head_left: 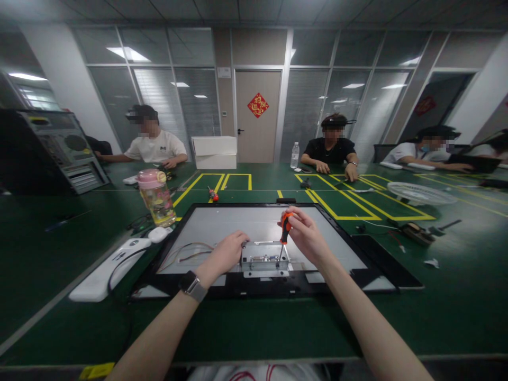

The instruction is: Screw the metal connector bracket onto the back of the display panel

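A flat display panel with a black frame lies on the green table, its grey back facing up. A silver metal bracket sits on its near middle part. My right hand is closed around the orange and black handle of a screwdriver. The shaft points down, with the tip at the bracket's right part. My left hand grips the bracket's left side, its fingertips partly hidden behind the metal. Thin wires lie loose on the panel to the left of that hand.
Left of the panel are a white power strip and a pink-lidded bottle. A black slab lies on the right. A small red tool lies beyond the panel. Several people sit across the table; a computer tower stands far left.
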`<state>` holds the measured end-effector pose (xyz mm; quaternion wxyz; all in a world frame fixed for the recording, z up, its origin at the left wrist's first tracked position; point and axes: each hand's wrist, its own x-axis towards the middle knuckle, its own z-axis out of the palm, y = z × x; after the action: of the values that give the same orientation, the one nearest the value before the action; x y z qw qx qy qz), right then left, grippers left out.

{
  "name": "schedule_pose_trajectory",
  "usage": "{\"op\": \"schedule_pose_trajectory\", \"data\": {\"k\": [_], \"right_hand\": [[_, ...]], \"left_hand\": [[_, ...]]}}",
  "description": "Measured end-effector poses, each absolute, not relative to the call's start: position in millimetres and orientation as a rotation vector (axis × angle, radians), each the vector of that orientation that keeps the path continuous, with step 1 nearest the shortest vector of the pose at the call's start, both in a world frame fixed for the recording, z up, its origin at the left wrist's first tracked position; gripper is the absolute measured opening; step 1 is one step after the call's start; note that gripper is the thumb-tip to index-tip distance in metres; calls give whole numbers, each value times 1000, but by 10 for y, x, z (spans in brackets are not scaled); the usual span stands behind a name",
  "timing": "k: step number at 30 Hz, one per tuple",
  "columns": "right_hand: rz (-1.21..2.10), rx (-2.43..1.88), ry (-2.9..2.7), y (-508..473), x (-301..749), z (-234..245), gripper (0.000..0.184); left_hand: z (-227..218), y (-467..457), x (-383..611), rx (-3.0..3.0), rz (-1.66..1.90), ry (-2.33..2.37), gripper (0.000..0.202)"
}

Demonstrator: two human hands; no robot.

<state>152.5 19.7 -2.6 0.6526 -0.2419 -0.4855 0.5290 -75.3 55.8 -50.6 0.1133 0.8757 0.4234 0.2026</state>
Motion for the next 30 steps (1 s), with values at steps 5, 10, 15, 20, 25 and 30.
{"op": "schedule_pose_trajectory", "data": {"k": [5, 10, 15, 20, 25, 30], "right_hand": [[1186, -509, -1064, 223, 1539, -46, 21], [1235, -527, -1081, 225, 1547, -46, 26], [1256, -534, -1091, 213, 1541, -31, 27], [1254, -539, -1106, 203, 1528, -17, 27], [1210, -552, -1090, 197, 1517, -18, 25], [1139, -585, -1060, 206, 1515, -35, 23]], "left_hand": [[-528, 570, -763, 2565, 593, 1241, 37], [-536, 581, -765, 2565, 587, 1245, 37], [-516, 569, -763, 2570, 591, 1229, 38], [-484, 533, -756, 2566, 603, 1240, 38], [-503, 546, -757, 2572, 592, 1229, 39], [-533, 574, -769, 2582, 590, 1227, 39]]}}
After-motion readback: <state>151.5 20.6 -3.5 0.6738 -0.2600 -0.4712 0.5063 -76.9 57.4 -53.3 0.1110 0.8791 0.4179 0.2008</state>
